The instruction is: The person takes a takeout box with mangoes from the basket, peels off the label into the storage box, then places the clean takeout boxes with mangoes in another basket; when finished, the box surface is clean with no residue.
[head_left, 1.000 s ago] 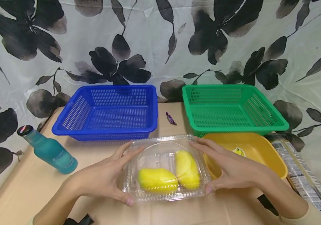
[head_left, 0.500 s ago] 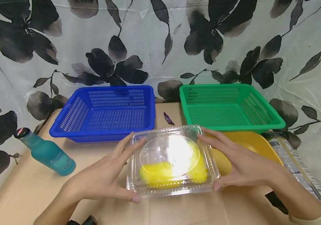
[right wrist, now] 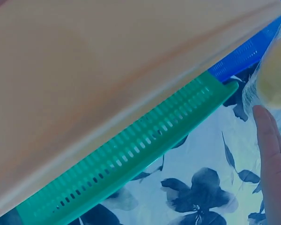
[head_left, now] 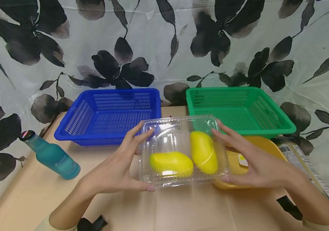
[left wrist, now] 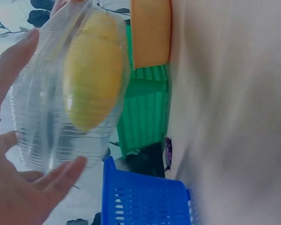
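Between both hands a clear plastic clamshell container (head_left: 178, 120) is held above the table, with two yellow mangoes (head_left: 171, 163) inside. My left hand (head_left: 115, 171) grips its left side, thumb at the near edge and fingers at the far corner. On the right side my right hand (head_left: 258, 165) holds it in the same way. The left wrist view shows one mango (left wrist: 94, 70) through the ribbed side wall, which is off the table. Only fingers (right wrist: 267, 136) of the right hand and part of the container appear in the right wrist view.
A blue basket (head_left: 106, 140) and a green basket (head_left: 243, 131) stand at the back. Right of the container lies a yellow tray (head_left: 268, 149). A teal bottle (head_left: 55, 157) leans at left. A purple wrapped candy (left wrist: 168, 153) lies between the baskets.
Both hands have carried the container up and somewhat to the right, away from the person. Glare on its lid came and went. The candy is now mostly covered in the head view.
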`<action>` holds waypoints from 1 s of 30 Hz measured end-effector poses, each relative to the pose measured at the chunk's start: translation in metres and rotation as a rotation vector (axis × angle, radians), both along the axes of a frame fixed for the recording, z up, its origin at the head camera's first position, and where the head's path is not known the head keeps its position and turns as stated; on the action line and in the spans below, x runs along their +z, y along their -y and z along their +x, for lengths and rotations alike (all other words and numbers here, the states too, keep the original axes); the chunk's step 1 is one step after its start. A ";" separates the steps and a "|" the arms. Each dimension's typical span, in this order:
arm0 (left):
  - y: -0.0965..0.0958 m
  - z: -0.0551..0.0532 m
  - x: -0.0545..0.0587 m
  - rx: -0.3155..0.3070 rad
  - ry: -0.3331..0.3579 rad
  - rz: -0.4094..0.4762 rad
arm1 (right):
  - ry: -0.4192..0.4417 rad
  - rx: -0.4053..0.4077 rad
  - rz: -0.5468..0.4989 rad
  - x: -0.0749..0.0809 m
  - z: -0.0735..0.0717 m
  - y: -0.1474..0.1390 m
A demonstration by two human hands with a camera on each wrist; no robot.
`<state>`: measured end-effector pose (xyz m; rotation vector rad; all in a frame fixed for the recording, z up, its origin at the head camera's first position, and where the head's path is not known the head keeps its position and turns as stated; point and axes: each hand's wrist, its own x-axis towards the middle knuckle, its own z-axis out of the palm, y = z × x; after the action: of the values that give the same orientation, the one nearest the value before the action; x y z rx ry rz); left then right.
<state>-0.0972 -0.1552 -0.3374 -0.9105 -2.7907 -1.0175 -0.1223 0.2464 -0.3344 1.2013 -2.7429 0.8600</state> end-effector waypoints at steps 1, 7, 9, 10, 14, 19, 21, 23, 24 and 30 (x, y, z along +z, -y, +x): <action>-0.001 -0.001 0.000 -0.002 -0.011 0.015 | -0.013 -0.004 -0.007 0.000 0.000 0.000; -0.004 -0.010 -0.002 -0.058 -0.116 0.087 | -0.044 -0.011 -0.063 -0.002 0.001 0.003; -0.007 -0.014 -0.003 -0.081 -0.151 0.115 | -0.054 -0.012 -0.097 -0.002 0.002 0.002; -0.008 -0.016 -0.003 -0.089 -0.164 0.128 | -0.058 -0.011 -0.115 -0.002 0.002 0.002; -0.011 -0.024 -0.001 -0.103 -0.193 0.168 | -0.095 -0.006 -0.153 0.000 0.002 0.001; -0.021 -0.039 -0.001 -0.117 -0.189 0.205 | -0.109 -0.001 -0.173 0.007 -0.002 -0.007; -0.029 -0.047 -0.002 -0.123 -0.185 0.222 | -0.119 0.003 -0.185 0.010 -0.005 -0.013; -0.037 -0.056 -0.003 -0.129 -0.180 0.242 | -0.132 0.004 -0.193 0.012 -0.010 -0.019; -0.042 -0.060 -0.004 -0.129 -0.180 0.250 | -0.132 0.003 -0.198 0.013 -0.012 -0.022; -0.064 -0.089 -0.004 -0.136 -0.175 0.283 | -0.126 0.002 -0.236 0.015 -0.031 -0.039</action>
<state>-0.1865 -0.0912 -0.3412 -1.0989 -2.3929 -1.2447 -0.1534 0.2855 -0.3190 1.1699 -2.4607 1.0348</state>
